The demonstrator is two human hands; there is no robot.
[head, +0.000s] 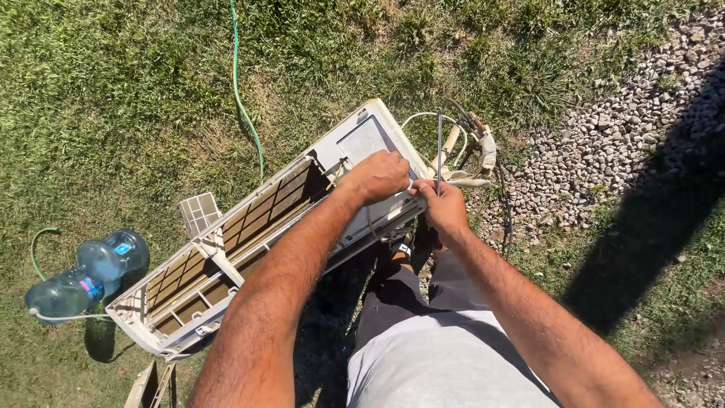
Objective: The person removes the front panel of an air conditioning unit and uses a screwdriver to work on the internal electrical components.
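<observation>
Unit (226, 257) lies on grass (113, 113), front cover off, louvres exposed; casing not yet apart, we judge. Our left hand (375, 176) presses its right end, fingers curled on the casing. Our right hand (444, 208) grips a screwdriver (439, 147). Bottles (83, 276) lie nearby.

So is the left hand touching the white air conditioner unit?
Touching. The head view shows the left hand resting on the end of the air conditioner unit, fingers curled over its edge, no gap visible.
</observation>
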